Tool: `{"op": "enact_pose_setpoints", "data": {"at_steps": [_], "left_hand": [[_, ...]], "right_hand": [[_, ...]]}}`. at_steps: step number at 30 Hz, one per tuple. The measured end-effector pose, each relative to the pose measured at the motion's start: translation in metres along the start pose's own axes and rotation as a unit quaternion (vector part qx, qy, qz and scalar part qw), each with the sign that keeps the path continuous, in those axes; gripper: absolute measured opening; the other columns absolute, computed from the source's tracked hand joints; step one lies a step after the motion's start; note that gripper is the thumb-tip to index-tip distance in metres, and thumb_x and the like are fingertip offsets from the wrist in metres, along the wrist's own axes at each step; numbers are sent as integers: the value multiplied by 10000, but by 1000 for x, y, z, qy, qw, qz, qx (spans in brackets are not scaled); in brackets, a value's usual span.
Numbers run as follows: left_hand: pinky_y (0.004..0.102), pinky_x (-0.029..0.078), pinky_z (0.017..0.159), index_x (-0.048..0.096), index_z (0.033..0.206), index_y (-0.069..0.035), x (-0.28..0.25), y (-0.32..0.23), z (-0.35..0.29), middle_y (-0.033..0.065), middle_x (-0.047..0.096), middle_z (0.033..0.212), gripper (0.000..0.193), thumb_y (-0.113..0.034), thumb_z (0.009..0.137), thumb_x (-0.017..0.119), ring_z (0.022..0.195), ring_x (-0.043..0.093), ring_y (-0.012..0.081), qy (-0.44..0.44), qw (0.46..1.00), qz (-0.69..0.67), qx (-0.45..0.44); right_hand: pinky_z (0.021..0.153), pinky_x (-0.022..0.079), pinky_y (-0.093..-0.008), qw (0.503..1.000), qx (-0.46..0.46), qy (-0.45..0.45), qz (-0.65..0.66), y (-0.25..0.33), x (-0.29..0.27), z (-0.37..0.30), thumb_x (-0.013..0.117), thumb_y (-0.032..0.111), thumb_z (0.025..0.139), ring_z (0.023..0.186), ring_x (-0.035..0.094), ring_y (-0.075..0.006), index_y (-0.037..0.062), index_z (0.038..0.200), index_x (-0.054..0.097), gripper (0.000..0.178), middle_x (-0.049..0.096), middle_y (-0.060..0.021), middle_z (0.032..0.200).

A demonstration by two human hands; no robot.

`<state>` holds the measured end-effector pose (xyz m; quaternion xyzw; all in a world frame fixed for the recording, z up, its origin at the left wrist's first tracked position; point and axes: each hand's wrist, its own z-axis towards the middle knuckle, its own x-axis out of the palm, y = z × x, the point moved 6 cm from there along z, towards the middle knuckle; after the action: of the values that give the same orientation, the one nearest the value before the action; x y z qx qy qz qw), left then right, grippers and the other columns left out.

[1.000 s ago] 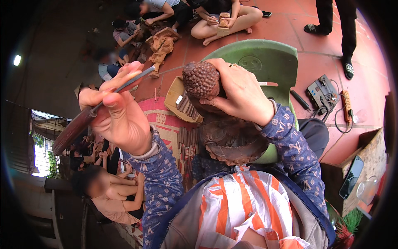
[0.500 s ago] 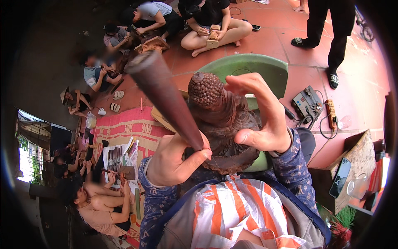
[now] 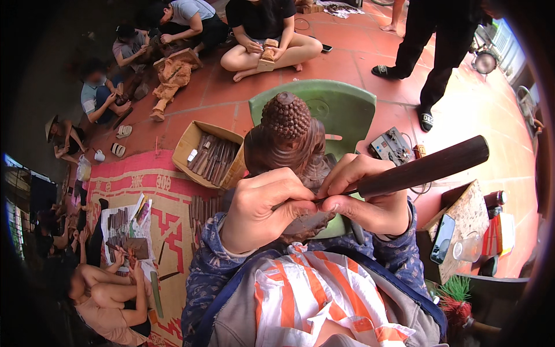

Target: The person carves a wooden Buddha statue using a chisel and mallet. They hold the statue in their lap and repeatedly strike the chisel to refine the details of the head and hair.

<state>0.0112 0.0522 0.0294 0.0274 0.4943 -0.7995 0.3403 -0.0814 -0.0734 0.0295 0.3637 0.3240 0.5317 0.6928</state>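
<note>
A dark wooden carving of a seated Buddha (image 3: 286, 124), its head covered in knobbed curls, stands between my arms and leans against a green plastic seat (image 3: 350, 104). In front of its chest, my left hand (image 3: 269, 208) pinches the thin blade end of a carving chisel (image 3: 428, 168). My right hand (image 3: 370, 196) closes on the same tool where the blade meets the handle. The dark, thick handle points up to the right. My fingers hide most of the blade and the carving's lower front.
A cardboard box (image 3: 184, 139) of wooden-handled chisels stands left of the carving, with more tools (image 3: 202, 217) on the mat (image 3: 130, 173). At right are a power unit (image 3: 390, 144) and a board bearing a phone (image 3: 443, 238) and a cup (image 3: 467, 247). Several people sit carving; one stands.
The dark handle swung from upper left in my left hand to the right. My right hand, open before, has closed on the chisel. The view has shifted, bringing the chisel box into sight.
</note>
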Motion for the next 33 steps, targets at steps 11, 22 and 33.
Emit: {"op": "enact_pose_setpoints", "data": {"at_steps": [11, 22, 33], "left_hand": [[368, 455, 886, 444, 1300, -32, -16, 37, 22, 126, 532, 1120, 820, -184, 624, 882, 1012, 564, 260, -246, 956, 157, 22], [373, 466, 927, 436, 1313, -15, -9, 57, 27, 172, 552, 1193, 730, -123, 705, 826, 1098, 579, 292, -213, 974, 75, -13], [325, 476, 930, 409, 1345, -30, -12, 55, 27, 138, 570, 1209, 752, -122, 724, 822, 1075, 594, 210, -196, 971, 135, 14]], "right_hand": [[758, 572, -284, 982, -27, -173, 73, -7, -28, 37, 629, -23, 881, 916, 682, -220, -9, 812, 493, 153, 649, -117, 832], [730, 597, -282, 978, -4, -195, 79, -14, -27, 38, 606, -15, 897, 868, 686, -198, -30, 841, 494, 126, 641, -118, 867], [651, 426, -203, 989, -37, -144, 8, 0, -22, 48, 658, -70, 840, 758, 575, -82, -45, 805, 566, 101, 614, -75, 856]]}}
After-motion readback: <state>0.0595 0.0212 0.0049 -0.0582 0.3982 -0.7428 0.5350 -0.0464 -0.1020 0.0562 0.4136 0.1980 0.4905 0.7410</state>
